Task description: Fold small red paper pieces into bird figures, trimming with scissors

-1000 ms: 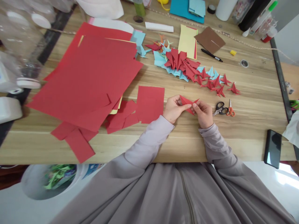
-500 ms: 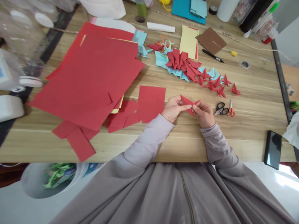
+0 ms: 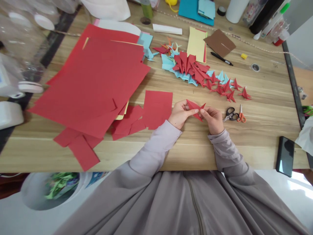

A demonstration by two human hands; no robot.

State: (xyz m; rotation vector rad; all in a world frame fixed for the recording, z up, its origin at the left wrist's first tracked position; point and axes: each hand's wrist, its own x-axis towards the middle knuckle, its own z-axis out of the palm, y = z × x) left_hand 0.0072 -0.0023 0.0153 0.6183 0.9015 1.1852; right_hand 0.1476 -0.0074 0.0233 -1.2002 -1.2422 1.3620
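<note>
A small folded red paper piece is held just above the wooden table between both hands. My left hand pinches its left side, fingers closed on the paper. My right hand pinches its right side, thumb and fingers pressed on a pointed flap. A red paper square lies flat just left of my left hand. Small scissors lie just right of my right hand.
A big stack of red sheets covers the left of the table, with red offcuts near the front edge. A heap of folded red and blue paper figures lies behind my hands. A phone sits at the right front edge. A bin stands below.
The hands keep pinching the red folded piece in the same spot, with only slight finger shifts. The view wobbles a little.
</note>
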